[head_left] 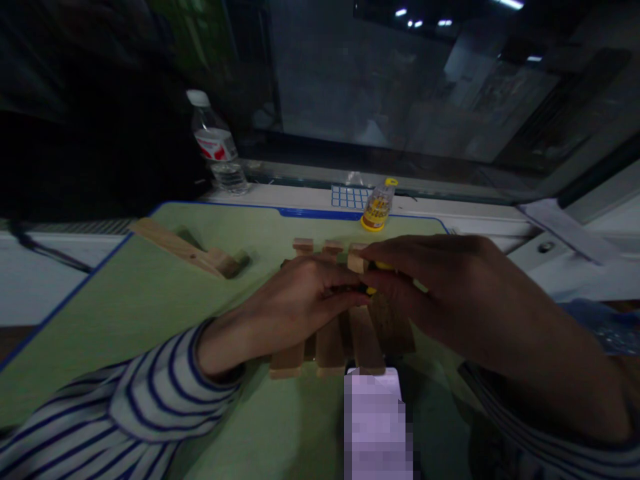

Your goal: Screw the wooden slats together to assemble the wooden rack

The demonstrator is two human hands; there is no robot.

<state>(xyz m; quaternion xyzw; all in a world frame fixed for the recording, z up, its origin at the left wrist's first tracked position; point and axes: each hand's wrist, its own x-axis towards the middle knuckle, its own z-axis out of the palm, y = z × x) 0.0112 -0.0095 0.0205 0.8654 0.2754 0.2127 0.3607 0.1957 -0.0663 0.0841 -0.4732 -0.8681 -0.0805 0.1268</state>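
Note:
A wooden slat rack (330, 347) of several parallel strips lies on the green mat (150, 300). My left hand (295, 300) rests on top of it, fingers curled and pressed together toward the middle. My right hand (435, 287) comes in from the right, fingers closed around a small yellow-handled tool (373, 290), of which only a bit shows between the two hands. The fingertips of both hands meet over the slats. What lies under the hands is hidden.
A separate wooden piece (185, 250) lies on the mat at the left. A water bottle (217, 143) stands at the back left. A small yellow-capped container (377, 207) and a blue grid tray (349, 197) sit at the mat's far edge. A blurred pink object (377, 420) is nearest me.

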